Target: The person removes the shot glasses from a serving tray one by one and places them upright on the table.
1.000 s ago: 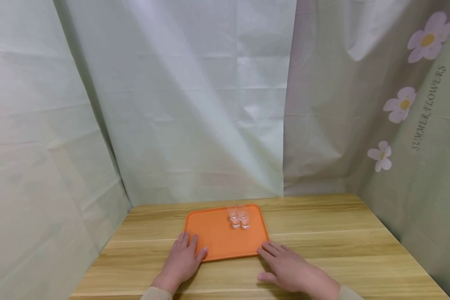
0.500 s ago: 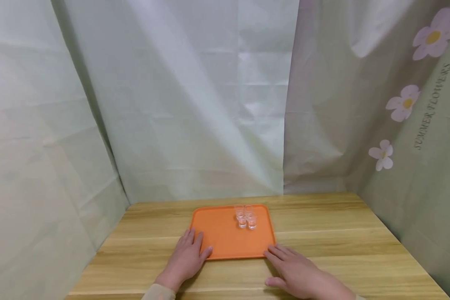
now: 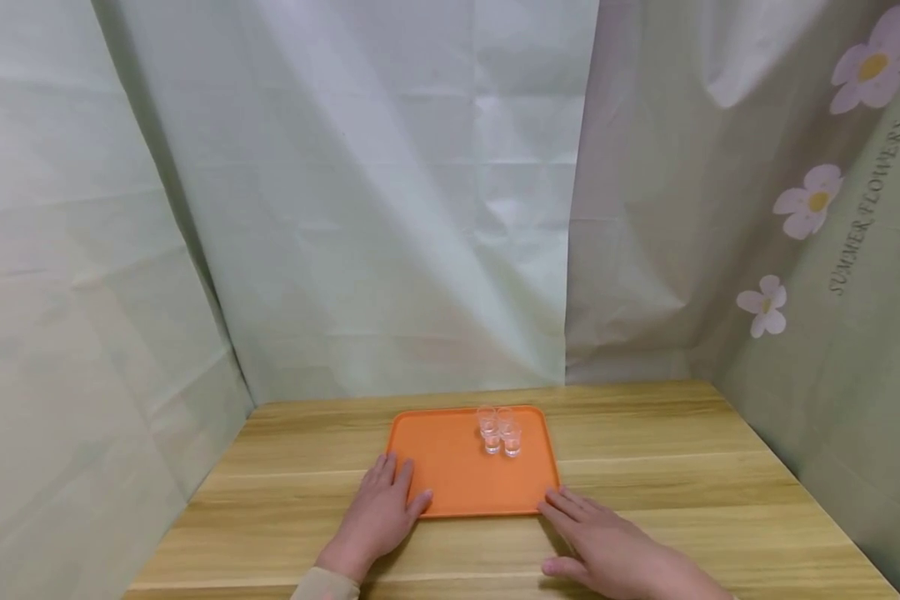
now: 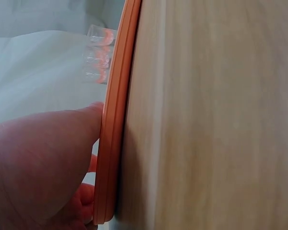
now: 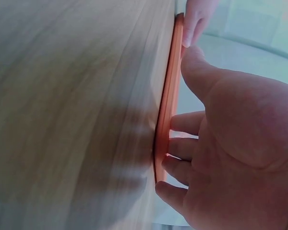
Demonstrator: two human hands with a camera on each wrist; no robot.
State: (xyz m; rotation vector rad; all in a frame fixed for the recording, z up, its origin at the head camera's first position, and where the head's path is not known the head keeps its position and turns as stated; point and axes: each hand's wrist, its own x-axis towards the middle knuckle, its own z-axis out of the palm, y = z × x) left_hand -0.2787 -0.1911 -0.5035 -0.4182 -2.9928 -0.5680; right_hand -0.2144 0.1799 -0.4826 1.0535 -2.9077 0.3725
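Note:
An orange tray (image 3: 457, 479) lies flat on the wooden table, with several small clear glasses (image 3: 512, 443) grouped upright near its far right corner. My left hand (image 3: 381, 512) rests on the tray's near left corner, thumb on the front rim and fingers along the left side. At the near right corner my right hand (image 3: 607, 542) touches the rim with its fingertips, the thumb held apart. In the left wrist view the glasses (image 4: 98, 55) stand beyond the tray's rim (image 4: 116, 120). The right wrist view shows the right fingers (image 5: 185, 148) straight against the tray's edge (image 5: 168, 105).
The wooden table (image 3: 682, 467) extends on both sides of the tray. Pale green cloth (image 3: 405, 250) hangs behind it, and more cloth closes in the left and right sides. Flowers and lettering are printed on the right-hand cloth (image 3: 870, 333).
In the head view the tray, its glasses and both hands have shifted right, slightly more than the background. The tray sits straighter than before. Both hands keep their contact at its corners.

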